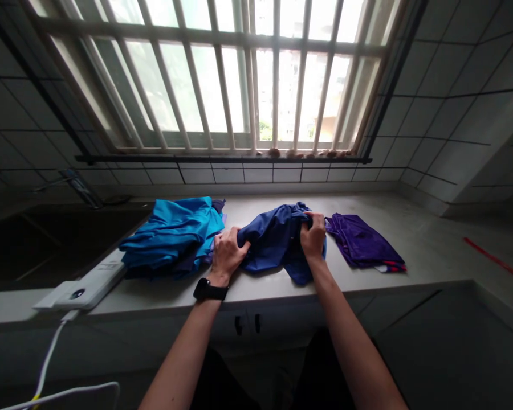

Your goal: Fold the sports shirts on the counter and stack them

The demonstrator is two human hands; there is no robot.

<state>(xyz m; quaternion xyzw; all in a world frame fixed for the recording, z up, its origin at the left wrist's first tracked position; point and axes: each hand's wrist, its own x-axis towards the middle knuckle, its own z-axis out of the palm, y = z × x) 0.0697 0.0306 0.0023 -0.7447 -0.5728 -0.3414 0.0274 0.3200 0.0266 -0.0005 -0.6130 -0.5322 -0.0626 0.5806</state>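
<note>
A dark blue garment [269,236] lies bunched on the white counter between my hands, its exact kind hidden by the folds. My left hand [229,250], with a black watch on the wrist, is closed on its left end. At the garment's right end, my right hand [313,234] grips the cloth with thumb and fingers. Just left of my left hand is a pile of clothes [177,230], bright blue on top with darker and lilac cloth beneath. To the right lies a folded purple garment [363,239] with a red and white edge.
A white power strip [92,287] with a plugged-in white cable [51,347] sits at the counter's front left. Beyond it are a dark sink [47,245] and a faucet [79,185]. A red strip [496,261] lies far right. A barred window [239,85] rises behind the counter.
</note>
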